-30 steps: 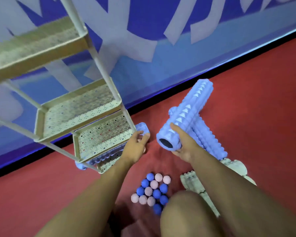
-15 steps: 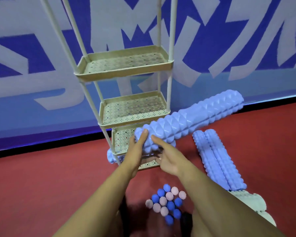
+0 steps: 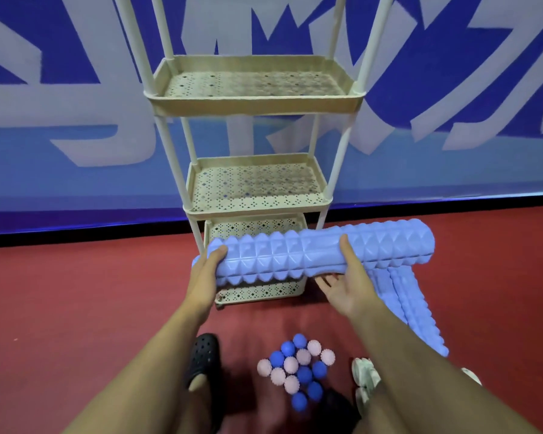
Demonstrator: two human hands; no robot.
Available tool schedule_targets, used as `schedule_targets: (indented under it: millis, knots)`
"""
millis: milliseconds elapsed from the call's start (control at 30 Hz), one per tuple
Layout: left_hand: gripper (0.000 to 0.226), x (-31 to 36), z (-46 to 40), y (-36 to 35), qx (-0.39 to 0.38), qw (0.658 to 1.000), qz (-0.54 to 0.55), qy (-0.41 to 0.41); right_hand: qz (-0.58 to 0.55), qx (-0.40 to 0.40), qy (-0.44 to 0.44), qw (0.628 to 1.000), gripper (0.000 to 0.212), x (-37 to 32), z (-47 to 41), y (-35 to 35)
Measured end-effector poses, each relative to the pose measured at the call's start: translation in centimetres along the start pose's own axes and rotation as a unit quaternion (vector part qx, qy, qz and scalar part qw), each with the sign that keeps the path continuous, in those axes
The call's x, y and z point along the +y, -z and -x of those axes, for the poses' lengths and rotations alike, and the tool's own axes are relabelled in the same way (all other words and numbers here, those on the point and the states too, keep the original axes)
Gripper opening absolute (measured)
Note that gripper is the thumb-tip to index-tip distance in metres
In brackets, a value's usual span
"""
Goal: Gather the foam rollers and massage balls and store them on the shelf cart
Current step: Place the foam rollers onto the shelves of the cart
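Observation:
I hold a long blue spiked foam roller level across the front of the cream shelf cart's bottom shelf. My left hand grips its left end. My right hand cups it near the middle, thumb on top. Two more blue rollers lie side by side on the red floor to the right. A cluster of several blue and pink spiked massage balls sits on the floor between my arms. The cart's middle shelf and upper shelf hold nothing.
Cream-coloured rollers lie partly hidden by my right arm. My foot in a black clog stands left of the balls. The cart stands against a blue and white wall, on a red floor.
The roller has swung from tilted to level and come down in front of the bottom shelf. My right hand slid along it toward the middle. The view now faces the cart squarely.

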State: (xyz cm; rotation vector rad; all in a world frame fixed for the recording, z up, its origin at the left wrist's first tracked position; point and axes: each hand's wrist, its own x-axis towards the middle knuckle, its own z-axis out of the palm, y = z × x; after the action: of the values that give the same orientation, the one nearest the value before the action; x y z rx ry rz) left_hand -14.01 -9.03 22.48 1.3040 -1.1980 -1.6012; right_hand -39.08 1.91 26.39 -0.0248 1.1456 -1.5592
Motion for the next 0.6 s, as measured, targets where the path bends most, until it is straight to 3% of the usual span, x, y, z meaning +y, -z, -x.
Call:
schedule_targets:
  millis: [133,233,367,467,600]
  knots:
    - [0.052,-0.1,0.2,1.5,0.042,0.999,0.019,0.0,-0.013,0.049,0.015,0.999,0.058,-0.4,-0.5,1.3]
    - [0.053,-0.2,0.2,2.7,0.06,0.998,0.024,-0.002,-0.052,0.041,0.024,0.998,0.058,-0.1,-0.8,2.4]
    - [0.038,-0.5,0.1,4.0,0.052,0.999,0.009,-0.006,-0.074,0.024,-0.027,0.997,0.061,-0.1,-0.4,2.7]
    - [0.036,-0.9,-0.2,4.5,0.033,0.999,-0.009,-0.018,-0.074,0.085,-0.081,0.99,0.066,0.1,-1.0,4.0]
    - [0.036,-1.4,-0.9,4.4,0.046,0.999,-0.014,-0.015,-0.058,0.111,-0.048,0.991,0.058,0.7,-1.6,4.8]
